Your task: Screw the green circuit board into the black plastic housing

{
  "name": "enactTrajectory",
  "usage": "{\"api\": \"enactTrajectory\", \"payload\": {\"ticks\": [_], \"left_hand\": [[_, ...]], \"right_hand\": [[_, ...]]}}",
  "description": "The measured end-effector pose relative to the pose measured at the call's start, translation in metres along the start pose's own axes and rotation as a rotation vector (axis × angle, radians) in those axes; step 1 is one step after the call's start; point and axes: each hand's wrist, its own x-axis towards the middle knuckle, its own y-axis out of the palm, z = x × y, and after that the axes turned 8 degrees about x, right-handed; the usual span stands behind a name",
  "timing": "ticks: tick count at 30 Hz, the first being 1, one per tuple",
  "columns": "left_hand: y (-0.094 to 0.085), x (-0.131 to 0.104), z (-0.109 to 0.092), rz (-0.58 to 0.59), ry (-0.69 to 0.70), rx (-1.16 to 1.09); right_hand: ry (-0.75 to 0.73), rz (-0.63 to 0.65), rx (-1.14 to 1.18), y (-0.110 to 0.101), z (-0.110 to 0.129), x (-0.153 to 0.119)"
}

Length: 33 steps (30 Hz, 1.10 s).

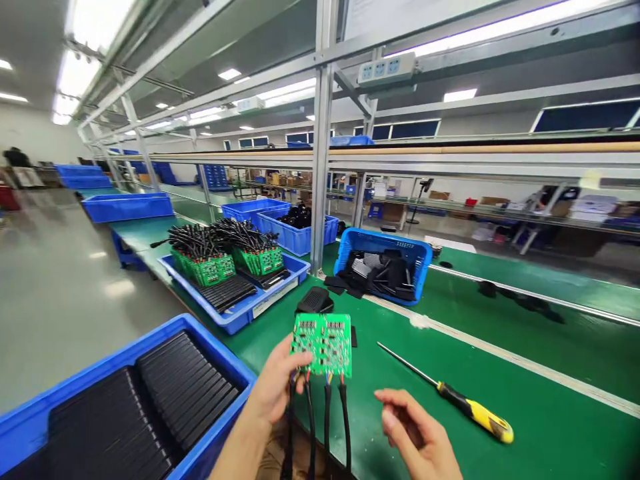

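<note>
My left hand (283, 377) grips a green circuit board (330, 343) by its left edge, thumb on the face. The board is tilted up toward me, and several black cables (327, 420) hang from its lower edge. To the right, my right hand (413, 427) hovers over the green bench with its fingers loosely curled and apart, nothing in them. A screwdriver (475, 413) with a yellow and black handle lies on the bench beyond that hand. Just behind the board sits a black plastic piece (315, 301); another dark flat piece is partly hidden by the board.
At left, a blue bin (240, 363) holds ribbed black panels (185, 387). A blue tray (235, 323) behind it carries more cabled green boards (210, 267). One tilted blue basket (425, 267) contains black pieces. A metal post (320, 167) rises from the bench (500, 333).
</note>
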Motion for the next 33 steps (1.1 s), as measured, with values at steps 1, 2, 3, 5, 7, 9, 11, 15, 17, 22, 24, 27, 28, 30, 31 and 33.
{"api": "enactTrajectory", "payload": {"ticks": [1, 2, 3, 5, 7, 9, 11, 15, 17, 22, 24, 27, 28, 30, 31, 33], "left_hand": [[0.009, -0.004, 0.017, 0.025, -0.039, -0.036], [0.016, -0.008, 0.031, 0.042, -0.066, -0.06], [0.022, -0.013, 0.043, 0.052, -0.082, -0.077], [0.028, -0.022, 0.061, 0.055, -0.091, -0.089], [0.031, -0.029, 0.072, 0.029, -0.095, -0.061], [0.031, -0.033, 0.079, -0.016, -0.123, 0.013], [0.032, -0.035, 0.082, -0.07, -0.12, 0.106], [0.031, -0.037, 0.083, -0.116, 0.016, 0.258], [0.03, -0.037, 0.083, -0.112, 0.067, 0.33], [0.026, -0.035, 0.084, -0.135, 0.069, 0.328], [0.025, -0.033, 0.086, -0.128, 0.039, 0.276], [0.019, -0.034, 0.089, -0.107, 0.006, 0.28], [0.017, -0.036, 0.091, -0.132, -0.009, 0.301], [0.011, -0.044, 0.092, -0.184, -0.033, 0.305], [0.008, -0.048, 0.091, -0.19, -0.033, 0.274], [0.003, -0.057, 0.089, -0.027, -0.007, 0.127]], "right_hand": [[0.015, -0.051, 0.054, 0.0, 0.01, 0.005], [0.026, -0.084, 0.091, 0.001, 0.017, 0.01], [0.037, -0.099, 0.112, 0.003, 0.023, 0.016], [0.065, -0.087, 0.124, 0.007, 0.027, 0.025], [0.083, -0.072, 0.123, 0.011, 0.024, 0.03], [0.09, -0.064, 0.126, 0.014, 0.019, 0.033], [0.092, -0.05, 0.132, 0.015, 0.015, 0.036], [0.078, -0.046, 0.047, 0.02, 0.012, 0.042], [0.051, -0.038, -0.026, 0.025, 0.011, 0.043], [-0.086, -0.082, -0.198, 0.047, 0.014, 0.038], [-0.109, -0.125, -0.228, 0.051, 0.014, 0.039], [-0.055, -0.122, -0.225, 0.047, 0.008, 0.042], [-0.029, -0.103, -0.213, 0.043, 0.005, 0.042], [0.008, -0.066, -0.184, 0.037, -0.002, 0.04], [0.012, -0.042, -0.184, 0.035, -0.005, 0.038], [-0.018, -0.07, -0.222, 0.036, -0.013, 0.041]]}}
